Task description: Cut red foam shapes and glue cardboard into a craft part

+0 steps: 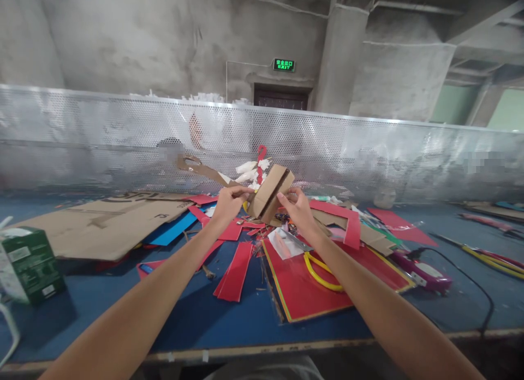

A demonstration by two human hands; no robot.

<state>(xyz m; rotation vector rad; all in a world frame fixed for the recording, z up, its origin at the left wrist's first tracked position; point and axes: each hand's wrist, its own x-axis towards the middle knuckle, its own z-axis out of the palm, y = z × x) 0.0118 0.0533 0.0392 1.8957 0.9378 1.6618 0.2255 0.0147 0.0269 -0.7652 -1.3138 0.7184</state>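
Raised above the middle of the table is a folded piece of brown cardboard (269, 190), tilted, with a dark gap between its folded layers. My left hand (230, 204) pinches its left edge between thumb and fingers. On the other side, my right hand (299, 209) grips the right edge, thumb on the near face. A long brown cardboard strip (208, 172) stretches up and left from behind my left hand; whether it joins the folded piece I cannot tell. Below my hands lie red paper strips (235, 273) and a red board (311, 298) with yellow edging.
A large cardboard sheet (110, 224) and a green box (30, 265) are at left. Yellow-handled scissors or shears (327, 279) seem to rest on the red board. A purple corded device (426, 271) and long pliers-like tool (487, 260) lie right. A perforated metal screen (123, 129) stands behind.
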